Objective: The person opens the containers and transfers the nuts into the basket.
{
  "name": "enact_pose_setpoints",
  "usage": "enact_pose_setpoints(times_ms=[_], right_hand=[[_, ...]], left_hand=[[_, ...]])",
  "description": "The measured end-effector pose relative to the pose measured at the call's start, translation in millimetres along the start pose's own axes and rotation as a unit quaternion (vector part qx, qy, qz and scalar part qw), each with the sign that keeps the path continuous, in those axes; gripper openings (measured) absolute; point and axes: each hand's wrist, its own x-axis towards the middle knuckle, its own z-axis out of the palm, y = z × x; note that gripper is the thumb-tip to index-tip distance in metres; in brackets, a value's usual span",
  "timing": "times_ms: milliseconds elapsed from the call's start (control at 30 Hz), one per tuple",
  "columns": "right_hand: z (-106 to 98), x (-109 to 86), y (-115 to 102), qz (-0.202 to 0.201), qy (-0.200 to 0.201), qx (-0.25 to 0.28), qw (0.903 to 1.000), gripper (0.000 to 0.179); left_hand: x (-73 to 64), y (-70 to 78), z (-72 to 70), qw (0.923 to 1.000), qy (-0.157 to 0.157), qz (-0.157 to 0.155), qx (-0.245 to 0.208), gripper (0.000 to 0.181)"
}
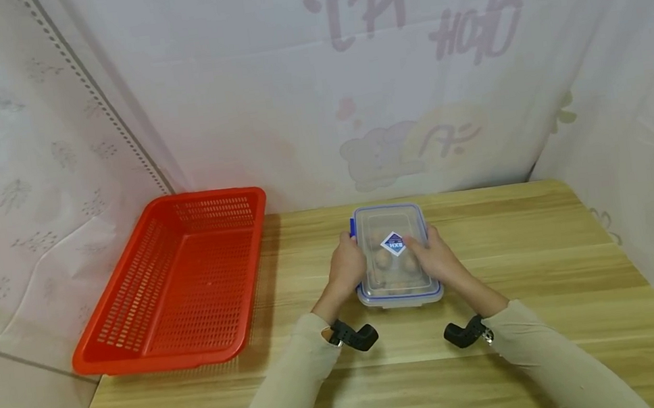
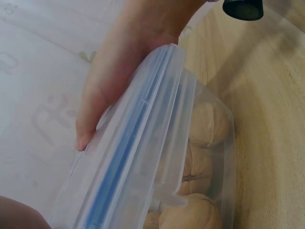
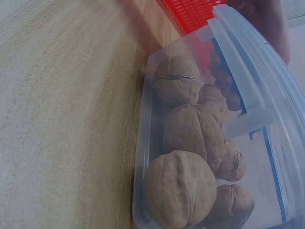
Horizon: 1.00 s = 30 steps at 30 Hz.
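A clear plastic food container (image 1: 401, 287) with a blue-edged lid sits on the wooden table between my hands. Several walnuts (image 3: 180, 188) show through its wall. My left hand (image 1: 347, 264) grips its left side, close to a blue clip (image 1: 352, 227); only part of that hand shows at the lower left of the left wrist view. On the opposite side my right hand (image 1: 439, 261) holds the container, its thumb over the lid beside a blue-and-white diamond label (image 1: 394, 244). The fingers under and behind the sides are mostly hidden.
A red perforated plastic basket (image 1: 250, 275) stands left of the container on the table (image 1: 530, 261). Printed white cloth (image 1: 290, 99) hangs behind and at both sides. A black wrist camera (image 1: 355, 335) is strapped to each wrist.
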Motion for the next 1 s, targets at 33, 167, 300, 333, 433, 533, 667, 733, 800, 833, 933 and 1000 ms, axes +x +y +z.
enact_pose_setpoints(times_ms=[33, 167, 300, 333, 433, 533, 667, 733, 800, 833, 933, 1000], right_hand=[[0.1, 0.2, 0.1, 0.0, 0.0, -0.001, 1.0, 0.086], [0.5, 0.1, 0.4, 0.001, -0.002, -0.004, 1.0, 0.086], [0.9, -0.5, -0.1, 0.0, 0.0, -0.002, 1.0, 0.086], [0.9, -0.7, -0.3, -0.001, 0.001, -0.002, 1.0, 0.085], [1.3, -1.4, -1.6, -0.003, 0.0, -0.004, 1.0, 0.086], [1.1, -2.2, -3.9, -0.011, 0.004, -0.002, 0.9999, 0.084], [0.7, -3.2, -5.9, -0.021, 0.004, 0.004, 0.9998, 0.081], [0.8, -3.0, -5.7, -0.022, 0.003, 0.005, 0.9997, 0.081], [1.2, -2.8, -5.3, -0.022, 0.002, 0.003, 0.9997, 0.082], [1.2, -2.6, -5.2, -0.022, 0.002, 0.004, 0.9997, 0.082], [0.6, -1.7, -3.7, -0.019, 0.002, 0.005, 0.9998, 0.083], [-0.3, -1.5, -2.4, -0.015, 0.003, 0.007, 0.9999, 0.083]], left_hand=[[0.4, -0.4, 0.3, 1.0, 0.0, 0.0, 0.001, 0.037], [1.3, -2.4, 0.6, 1.0, 0.004, -0.002, -0.005, 0.037], [2.6, -7.1, 0.8, 0.9997, 0.014, -0.011, -0.016, 0.036], [3.1, -8.7, 0.9, 0.9996, 0.017, -0.012, -0.018, 0.036], [4.7, -13.0, 1.0, 0.9995, 0.018, -0.008, -0.024, 0.036], [6.1, -16.9, 0.7, 0.9986, 0.012, -0.008, -0.051, 0.038], [6.0, -22.3, 0.3, 0.9932, -0.011, -0.033, -0.111, 0.042], [5.9, -25.8, 0.0, 0.9887, -0.026, -0.047, -0.14, 0.042], [6.0, -29.7, -1.1, 0.9838, -0.042, -0.057, -0.165, 0.041], [6.2, -31.3, -1.5, 0.9815, -0.048, -0.062, -0.175, 0.041], [6.3, -34.1, -3.8, 0.9762, -0.065, -0.071, -0.194, 0.04], [6.9, -34.6, -4.5, 0.9757, -0.068, -0.069, -0.196, 0.039]])
